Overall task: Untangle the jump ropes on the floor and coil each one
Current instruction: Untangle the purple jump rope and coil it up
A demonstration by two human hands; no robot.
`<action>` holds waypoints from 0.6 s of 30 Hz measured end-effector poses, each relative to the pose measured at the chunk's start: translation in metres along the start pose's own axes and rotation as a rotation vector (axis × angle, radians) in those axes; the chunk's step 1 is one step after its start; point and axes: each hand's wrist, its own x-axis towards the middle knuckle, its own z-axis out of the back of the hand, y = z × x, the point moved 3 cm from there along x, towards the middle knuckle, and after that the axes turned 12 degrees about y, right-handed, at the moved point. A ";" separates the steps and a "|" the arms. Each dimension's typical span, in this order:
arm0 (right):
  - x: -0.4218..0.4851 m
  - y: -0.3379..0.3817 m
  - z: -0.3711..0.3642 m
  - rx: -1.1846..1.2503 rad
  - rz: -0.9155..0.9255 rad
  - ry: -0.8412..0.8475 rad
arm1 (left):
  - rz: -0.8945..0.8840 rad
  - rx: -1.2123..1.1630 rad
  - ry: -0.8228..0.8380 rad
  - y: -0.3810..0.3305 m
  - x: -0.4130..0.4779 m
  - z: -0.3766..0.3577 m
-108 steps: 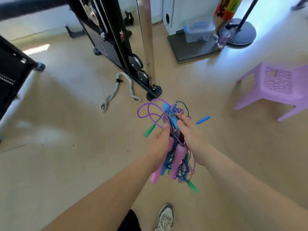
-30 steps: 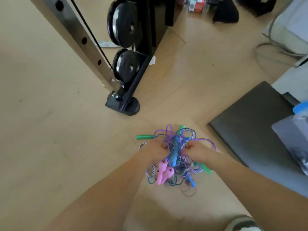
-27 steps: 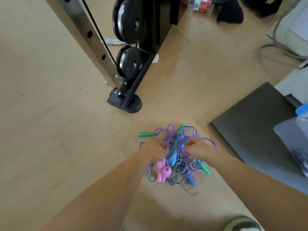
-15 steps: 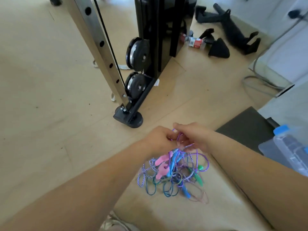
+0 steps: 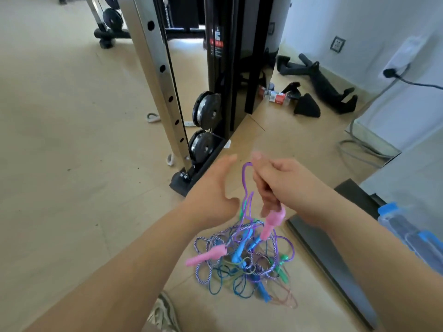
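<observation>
With right hand (image 5: 285, 185) clamped on purple rope (image 5: 244, 178), pink handle (image 5: 272, 222) dangling beneath, lift slowly off tangle (image 5: 242, 262) on floor (image 5: 72, 188) at 6 o'clock, freeing snags with open left hand (image 5: 211, 190) at 9 o'clock.

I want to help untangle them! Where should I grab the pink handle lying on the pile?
Probably round its thick middle, coming from the left. The pink handle lies almost flat with its free end poking left, clear of the tangled ropes; its cord end runs into the knot.
</observation>
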 end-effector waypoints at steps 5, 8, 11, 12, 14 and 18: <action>0.001 0.036 -0.001 0.153 0.110 -0.073 | -0.014 -0.213 0.295 0.002 0.003 -0.001; -0.004 0.037 0.016 0.279 0.087 -0.292 | 0.080 0.056 0.455 0.028 -0.004 0.003; -0.018 0.025 0.023 0.296 0.068 -0.438 | 0.090 0.025 0.405 0.021 -0.003 0.005; -0.022 0.018 0.023 0.276 0.045 -0.456 | 0.067 -0.058 0.335 0.011 -0.002 0.006; -0.026 0.006 0.021 0.273 -0.017 -0.448 | 0.000 -0.300 0.156 -0.018 -0.002 0.011; -0.018 0.000 0.013 0.067 -0.060 -0.276 | -0.062 -0.626 -0.136 -0.062 -0.006 0.023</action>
